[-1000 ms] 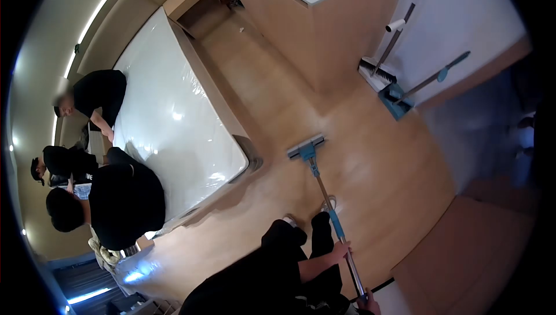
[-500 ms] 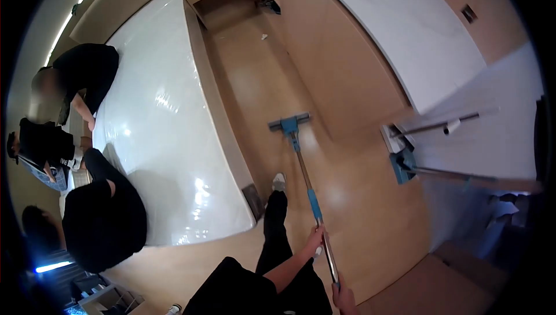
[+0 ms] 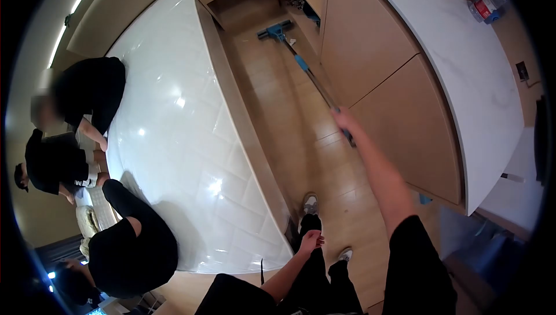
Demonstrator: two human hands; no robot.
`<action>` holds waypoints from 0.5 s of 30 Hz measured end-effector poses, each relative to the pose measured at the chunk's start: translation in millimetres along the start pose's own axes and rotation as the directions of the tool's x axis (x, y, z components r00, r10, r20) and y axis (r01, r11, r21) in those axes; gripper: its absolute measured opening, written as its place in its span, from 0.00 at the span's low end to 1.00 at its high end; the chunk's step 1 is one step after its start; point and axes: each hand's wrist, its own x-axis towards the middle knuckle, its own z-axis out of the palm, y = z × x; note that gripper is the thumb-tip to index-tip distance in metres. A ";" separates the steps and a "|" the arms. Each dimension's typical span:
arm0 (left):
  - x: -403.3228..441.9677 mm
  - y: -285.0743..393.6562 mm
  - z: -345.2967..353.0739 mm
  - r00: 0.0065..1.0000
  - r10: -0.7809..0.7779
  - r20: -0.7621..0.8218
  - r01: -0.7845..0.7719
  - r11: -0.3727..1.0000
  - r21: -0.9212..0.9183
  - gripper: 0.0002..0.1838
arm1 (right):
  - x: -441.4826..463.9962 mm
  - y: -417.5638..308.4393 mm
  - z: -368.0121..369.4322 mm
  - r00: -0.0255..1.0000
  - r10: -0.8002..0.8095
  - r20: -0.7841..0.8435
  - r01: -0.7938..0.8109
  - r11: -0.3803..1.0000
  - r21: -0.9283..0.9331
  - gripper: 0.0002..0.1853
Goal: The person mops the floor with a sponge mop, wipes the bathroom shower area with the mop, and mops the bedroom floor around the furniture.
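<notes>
My right hand (image 3: 344,119) is closed round the handle of a sponge mop (image 3: 319,87), close to its end. The long pole runs forward and left across the wood floor (image 3: 255,77). At its far end the teal mop head (image 3: 275,30) lies on the floor between the bed and the cabinet. A small white scrap (image 3: 292,41) lies just beside the head. My left hand (image 3: 311,241) is off the mop, in front of my leg, with its fingers curled in and nothing visible in them.
A plastic-wrapped mattress (image 3: 185,141) on a bed base lines the left side. At the right stands a wooden cabinet (image 3: 399,118) under a white countertop (image 3: 457,77) with a bottle (image 3: 486,7). Several people in black, one person (image 3: 133,245) nearest, are beyond the mattress.
The mop head has moved forward along the floor to the white scrap. My left hand has let go of the pole; my right arm now reaches forward with it. The view has shifted too.
</notes>
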 end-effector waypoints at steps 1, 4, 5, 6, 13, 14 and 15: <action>0.6 6.2 -6.9 1.000 -0.011 -0.006 0.011 0.998 0.056 0.12 | 12.8 -16.0 0.4 1.000 0.008 0.011 -0.007 1.000 -0.010 0.16; -1.7 12.7 -25.5 1.000 0.010 -0.017 -0.009 0.997 0.072 0.12 | 19.9 -11.7 17.3 0.998 0.047 -0.048 -0.042 0.994 0.103 0.18; -5.1 15.2 -30.7 0.999 0.034 -0.017 -0.033 0.998 0.059 0.12 | 16.1 3.7 22.3 0.997 0.054 -0.053 -0.049 0.994 0.102 0.18; -6.6 14.8 -29.9 0.999 0.042 -0.027 -0.041 0.998 0.050 0.12 | 5.6 27.5 24.8 0.996 0.085 0.012 -0.085 0.996 0.029 0.19; 7.8 -17.4 40.3 0.997 0.063 0.053 -0.067 0.995 0.069 0.15 | -229.8 218.8 -5.2 0.964 0.265 -0.005 -0.262 0.952 -0.160 0.23; 15.1 -30.3 58.8 0.995 0.057 0.083 -0.065 0.994 0.093 0.16 | -247.1 327.2 13.5 0.989 -0.020 -0.149 -0.030 0.945 -0.326 0.22; 17.4 -48.7 78.1 0.993 0.040 0.110 -0.053 0.992 0.116 0.17 | -317.4 317.6 2.9 0.986 0.110 -0.129 -0.139 0.961 -0.241 0.21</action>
